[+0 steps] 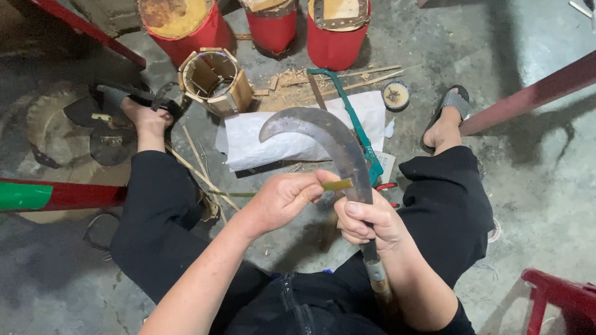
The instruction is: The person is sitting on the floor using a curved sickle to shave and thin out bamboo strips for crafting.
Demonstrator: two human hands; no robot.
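My right hand (366, 224) grips the handle of a curved sickle knife (323, 133), its dark blade arching up and to the left. My left hand (287, 197) pinches a thin green bamboo strip (338, 184) and holds its end against the blade's edge, the strip trailing left across my lap. Both hands are close together above my knees, in black trousers.
A white sack (273, 139) lies on the concrete floor with a teal hacksaw (357, 124) across it. Beyond stand a small wooden drum frame (214, 80) and red drum bodies (335, 31). Red metal bars (534, 93) cross at right and left. A red stool (562, 298) sits at lower right.
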